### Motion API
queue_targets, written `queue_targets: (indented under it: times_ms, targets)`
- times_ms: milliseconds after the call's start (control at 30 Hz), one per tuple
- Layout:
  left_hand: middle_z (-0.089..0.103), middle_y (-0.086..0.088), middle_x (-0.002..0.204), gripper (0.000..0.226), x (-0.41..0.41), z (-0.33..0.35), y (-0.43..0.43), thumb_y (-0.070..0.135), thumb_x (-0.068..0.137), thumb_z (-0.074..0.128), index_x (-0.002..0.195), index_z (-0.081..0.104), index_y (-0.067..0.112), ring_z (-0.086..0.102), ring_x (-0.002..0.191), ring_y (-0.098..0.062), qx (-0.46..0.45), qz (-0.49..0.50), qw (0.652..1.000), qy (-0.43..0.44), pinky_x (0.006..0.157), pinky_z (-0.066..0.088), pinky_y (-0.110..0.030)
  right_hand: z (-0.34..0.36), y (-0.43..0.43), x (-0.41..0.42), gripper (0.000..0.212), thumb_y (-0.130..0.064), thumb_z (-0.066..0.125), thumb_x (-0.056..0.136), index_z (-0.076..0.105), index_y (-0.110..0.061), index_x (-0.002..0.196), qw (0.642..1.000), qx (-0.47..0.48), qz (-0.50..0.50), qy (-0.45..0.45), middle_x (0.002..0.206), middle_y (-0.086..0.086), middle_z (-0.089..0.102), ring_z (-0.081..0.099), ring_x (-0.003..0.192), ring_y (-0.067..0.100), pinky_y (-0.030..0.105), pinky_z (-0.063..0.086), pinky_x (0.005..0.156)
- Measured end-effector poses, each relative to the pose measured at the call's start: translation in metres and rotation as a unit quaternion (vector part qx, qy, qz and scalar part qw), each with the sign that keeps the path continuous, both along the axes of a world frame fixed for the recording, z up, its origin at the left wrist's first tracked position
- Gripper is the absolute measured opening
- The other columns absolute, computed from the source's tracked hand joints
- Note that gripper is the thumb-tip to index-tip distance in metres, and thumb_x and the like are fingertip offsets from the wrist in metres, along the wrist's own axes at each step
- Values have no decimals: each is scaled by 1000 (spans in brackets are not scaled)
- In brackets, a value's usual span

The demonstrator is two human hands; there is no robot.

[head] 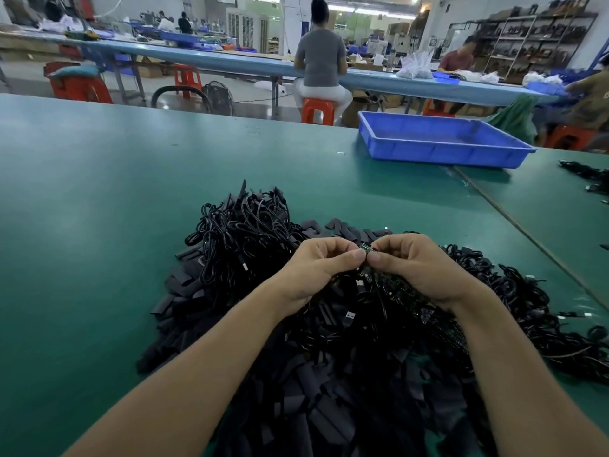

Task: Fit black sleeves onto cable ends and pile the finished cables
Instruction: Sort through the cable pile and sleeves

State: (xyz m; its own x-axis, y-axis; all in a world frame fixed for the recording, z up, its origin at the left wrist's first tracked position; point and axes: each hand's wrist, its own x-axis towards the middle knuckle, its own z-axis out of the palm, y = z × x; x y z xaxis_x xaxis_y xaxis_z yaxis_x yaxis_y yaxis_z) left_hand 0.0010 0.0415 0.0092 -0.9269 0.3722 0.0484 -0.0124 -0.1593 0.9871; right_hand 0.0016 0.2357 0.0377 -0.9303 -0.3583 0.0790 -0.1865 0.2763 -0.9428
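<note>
On the near left of the green table (82, 225) lies a thick spread of loose black sleeves (184, 291), short flat pieces that run on along the near edge and pass under both forearms. Just past them, farther from the person, a heap of coiled black cables (244, 232) stands higher than the rest, with loops and plug ends sticking up.

At the middle, above this dark mass, the left hand (316, 268) and the right hand (421, 268) meet tip to tip. The left hand's fingers (329, 249) are curled in and its thumb presses toward them, pinching a small cable end (365, 248) that shows a bit of green board. The right hand pinches the same cable end from the other side, thumb and curled fingers closed tight on it. Whether a sleeve is already on that end cannot be told, since the fingertips cover most of it. Below the hands a row of similar green boards trails down toward the right forearm.

Right of the right hand, a loose tangle (527, 308) of black cable spreads toward the table's right side. Farther off on the right sits a blue tray (441, 140), well apart from the hands, and a few more dark cable pieces lie at the far right edge.

Beyond the table, a person in a grey top (321, 61) sits on an orange stool (318, 110) at a long blue table (197, 57), back to the camera.
</note>
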Motion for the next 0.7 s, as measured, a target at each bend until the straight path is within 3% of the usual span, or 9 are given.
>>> queue_targets:
  times_ms: [133,400,500,567,633,700]
  targets:
    - [66,7,71,9,-1,0,-3,13,91,68,82,67,13,60,65,-3,39,-39,998,-33,65,50,-15,4,-1,-2,34,-30,72,75,70,-2,93,1000,17,14,-18,83,6,67,57,76,11,21,46,76]
    - [67,-1,72,10,-2,0,-1,22,83,68,86,68,12,63,59,-10,146,-71,980,-116,60,56,-21,13,-9,-2,16,-23,74,75,72,-9,82,998,-39,24,-43,76,-1,71,62,71,6,15,51,71]
    - [66,2,69,10,-3,7,-5,22,85,64,84,64,12,60,62,-9,172,23,982,-75,67,57,-22,13,-11,-6,5,-18,77,80,72,-16,80,994,-3,-103,20,71,-4,74,65,66,3,14,51,66]
    - [68,1,73,12,-4,17,-13,20,97,54,91,57,11,63,69,-13,193,106,975,-29,74,58,-29,13,-9,-12,9,-16,76,86,69,-19,81,969,33,-234,76,77,-4,73,66,70,6,16,52,69]
    - [67,2,73,12,-4,30,-25,20,104,46,95,53,15,63,67,-15,192,187,962,48,74,60,-34,17,-6,-19,4,-19,71,91,67,-18,92,919,44,-373,116,88,0,71,64,76,8,20,52,72]
    - [58,7,65,12,-1,42,-37,22,106,46,96,52,25,52,52,-11,152,249,944,156,55,54,-28,26,-4,-25,8,-20,67,95,64,-15,100,851,5,-506,145,92,1,67,62,78,10,21,53,71]
